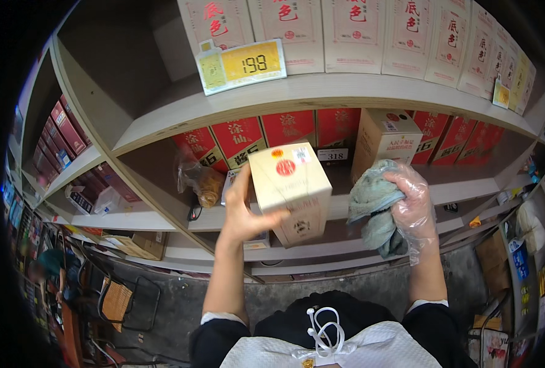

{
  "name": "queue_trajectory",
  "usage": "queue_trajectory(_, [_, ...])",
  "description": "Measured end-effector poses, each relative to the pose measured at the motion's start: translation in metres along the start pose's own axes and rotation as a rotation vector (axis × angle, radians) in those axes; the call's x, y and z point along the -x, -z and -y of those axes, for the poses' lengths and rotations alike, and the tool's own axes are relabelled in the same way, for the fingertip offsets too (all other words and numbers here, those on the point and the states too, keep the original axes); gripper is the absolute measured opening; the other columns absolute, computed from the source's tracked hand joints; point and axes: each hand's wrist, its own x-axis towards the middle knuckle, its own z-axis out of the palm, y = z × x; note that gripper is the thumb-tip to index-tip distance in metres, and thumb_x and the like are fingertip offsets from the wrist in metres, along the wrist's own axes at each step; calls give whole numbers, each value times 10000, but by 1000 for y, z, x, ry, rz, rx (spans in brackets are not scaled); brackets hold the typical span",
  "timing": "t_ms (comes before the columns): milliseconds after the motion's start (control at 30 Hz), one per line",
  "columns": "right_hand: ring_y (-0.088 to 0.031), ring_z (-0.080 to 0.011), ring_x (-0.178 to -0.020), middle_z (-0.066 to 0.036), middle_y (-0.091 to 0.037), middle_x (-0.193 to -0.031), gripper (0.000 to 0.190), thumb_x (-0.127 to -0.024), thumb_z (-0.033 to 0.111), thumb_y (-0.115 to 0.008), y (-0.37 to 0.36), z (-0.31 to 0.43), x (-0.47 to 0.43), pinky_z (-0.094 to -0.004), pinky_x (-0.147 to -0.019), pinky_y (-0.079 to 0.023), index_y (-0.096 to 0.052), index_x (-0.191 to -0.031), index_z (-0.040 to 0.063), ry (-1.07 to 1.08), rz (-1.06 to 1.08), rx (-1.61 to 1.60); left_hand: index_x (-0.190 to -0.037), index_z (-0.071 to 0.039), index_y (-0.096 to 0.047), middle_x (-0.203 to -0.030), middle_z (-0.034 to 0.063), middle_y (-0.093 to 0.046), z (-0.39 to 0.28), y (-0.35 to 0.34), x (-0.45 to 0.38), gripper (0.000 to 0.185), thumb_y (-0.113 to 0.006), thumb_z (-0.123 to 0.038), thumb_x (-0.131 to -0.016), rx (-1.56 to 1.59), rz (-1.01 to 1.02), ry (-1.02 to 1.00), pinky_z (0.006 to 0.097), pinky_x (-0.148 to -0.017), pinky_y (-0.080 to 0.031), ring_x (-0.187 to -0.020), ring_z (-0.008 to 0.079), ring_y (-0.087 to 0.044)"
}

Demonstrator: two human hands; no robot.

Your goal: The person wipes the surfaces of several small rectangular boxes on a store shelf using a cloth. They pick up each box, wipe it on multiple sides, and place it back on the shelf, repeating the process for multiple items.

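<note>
A cream cardboard box [291, 184] with a red round seal on its top is held in my left hand [245, 214], bare, with the thumb across its near face. The box is tilted, in front of the middle shelf. To its right, my right hand [413, 198] wears a clear plastic glove and grips a crumpled grey-green cloth [376, 207]. The cloth is apart from the held box. Behind the cloth, a similar cream box [385, 138] stands on the middle shelf, its lower part partly hidden.
Red boxes [288, 129] line the middle shelf's back, with a price tag [332, 155] before them. A plastic bag [201, 179] sits at that shelf's left. Pale boxes [353, 37] and a yellow price display [240, 64] occupy the upper shelf. A chair [116, 299] and a person [54, 271] are at lower left.
</note>
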Motion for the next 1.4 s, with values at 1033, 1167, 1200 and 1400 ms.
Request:
queue_trajectory(1033, [-625,-113,-978,-55,-666,-1086,327,-871,-86,-631,-96,-21,82,-278,-884,-529,-610,-1193,-34,-839,-12,-1059,-926,35,-639,-763,110,-578,5,-84,64,120,-695,-11,-831,-252,302,172,301,-586,-438,-670,198,-562])
queue_trajectory(1167, [-609,-115,-1013,-65,-654,-1118,426,-801,-86,-719,-89,-22,93,-277,-908,-510,-601,-1210,-64,-865,42,-1133,-901,36,-641,-762,86,-583,8,-71,60,43,-637,23,-860,-255,167,138,292,-653,-441,-714,165,-558])
queue_trajectory(1200, [-610,-120,-1014,-72,-653,-1122,481,-768,-71,-762,-85,-20,90,-275,-902,-509,-601,-1221,-76,-894,103,-1069,-904,36,-642,-767,79,-585,8,-69,61,42,-630,21,-866,-249,140,181,287,-655,-440,-721,155,-558])
queue_trajectory(1400, [-600,-132,-1040,-84,-643,-1162,496,-747,-70,-768,-77,-14,81,-272,-893,-506,-622,-1220,-42,-687,134,-743,-944,31,-645,-809,90,-595,2,-78,75,333,-808,-213,-787,-58,251,266,301,-639,-488,-687,178,-566])
